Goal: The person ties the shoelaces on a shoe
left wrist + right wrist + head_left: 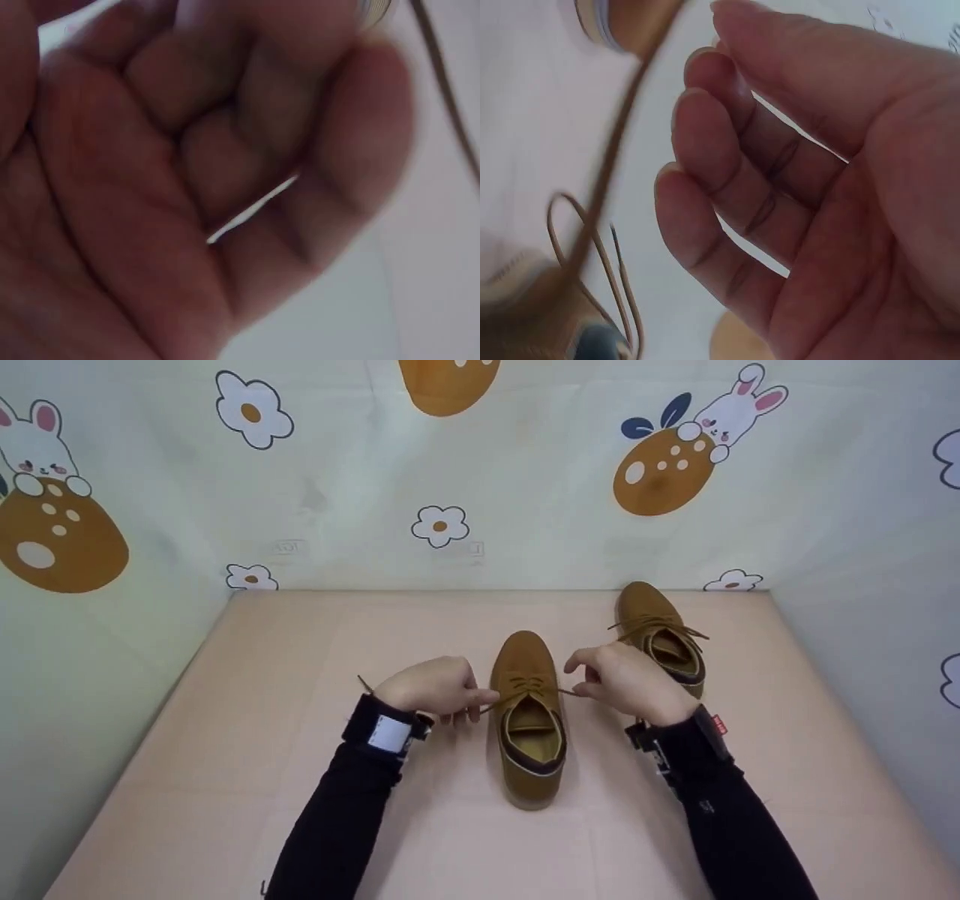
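Note:
A brown lace-up shoe stands on the table, toe pointing away, with one shoelace stretching out to the right. My left hand is beside the shoe's left edge and pinches the other lace. That lace's free end shows past the wrist. In the left wrist view the fingers curl inward, and lace runs beyond them. On the shoe's right, my right hand has a gap between thumb and index finger, with the lace reaching the thumb. Its fingers are loosely bent in the right wrist view.
A matching brown shoe with loose laces stands at the back right, partly behind my right hand. The pale table ends at a patterned curtain at the back, with more patterned cloth along both sides.

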{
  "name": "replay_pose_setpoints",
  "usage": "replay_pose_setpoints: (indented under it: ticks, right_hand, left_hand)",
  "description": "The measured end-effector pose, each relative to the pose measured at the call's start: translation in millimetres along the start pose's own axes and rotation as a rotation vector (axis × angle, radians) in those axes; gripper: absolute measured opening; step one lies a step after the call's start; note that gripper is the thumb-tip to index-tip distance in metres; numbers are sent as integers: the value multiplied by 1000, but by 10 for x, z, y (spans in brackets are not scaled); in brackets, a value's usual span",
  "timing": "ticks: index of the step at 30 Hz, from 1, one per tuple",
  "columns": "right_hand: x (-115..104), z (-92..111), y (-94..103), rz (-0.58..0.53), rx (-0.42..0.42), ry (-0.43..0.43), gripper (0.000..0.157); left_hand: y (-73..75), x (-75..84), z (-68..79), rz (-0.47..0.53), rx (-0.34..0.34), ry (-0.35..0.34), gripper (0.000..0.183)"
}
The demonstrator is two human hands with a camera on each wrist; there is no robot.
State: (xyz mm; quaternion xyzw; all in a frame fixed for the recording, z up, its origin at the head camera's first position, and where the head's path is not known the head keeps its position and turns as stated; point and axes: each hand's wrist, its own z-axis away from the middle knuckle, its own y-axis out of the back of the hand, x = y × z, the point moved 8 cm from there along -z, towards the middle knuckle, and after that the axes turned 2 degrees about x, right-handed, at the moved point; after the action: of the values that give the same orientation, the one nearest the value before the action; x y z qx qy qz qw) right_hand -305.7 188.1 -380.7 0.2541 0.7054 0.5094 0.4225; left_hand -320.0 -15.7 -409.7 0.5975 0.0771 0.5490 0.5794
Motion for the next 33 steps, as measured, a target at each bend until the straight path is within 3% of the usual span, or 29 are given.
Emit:
replay_pose_setpoints:
  ticks: [2,5,9,13,18,24,27,30,33]
  right_hand:
    - [-34,-18,-99,17,-34,27,22]
    - [-55,-14,-182,19,-71,54,15]
    - [-75,8,-215,-52,-125,67,13]
    - [-110,21,-238,-113,-187,89,14]
    - [-89,40,-267,-125,-243,52,14]
    - [-69,30,-235,-75,-204,52,4]
    - [-5,38,-187,-71,-189,-2,7]
    - [64,62,-111,-76,-172,-50,7]
    - [114,94,-21,-68,-145,-73,6]
  left_hand:
    - [-117,8,-45,34,-69,22,52]
    - [-184,-19,-100,107,-87,63,55]
    - [-172,-70,-154,197,-41,76,57]
    - [-141,-93,-192,221,23,74,56]
    - [-117,-146,-212,284,151,148,44]
    - [-133,-157,-233,379,240,171,23]
    - [-120,-164,-249,382,276,149,13]
    - [-102,-177,-273,391,306,123,20]
    - [-96,-201,-306,471,335,124,20]
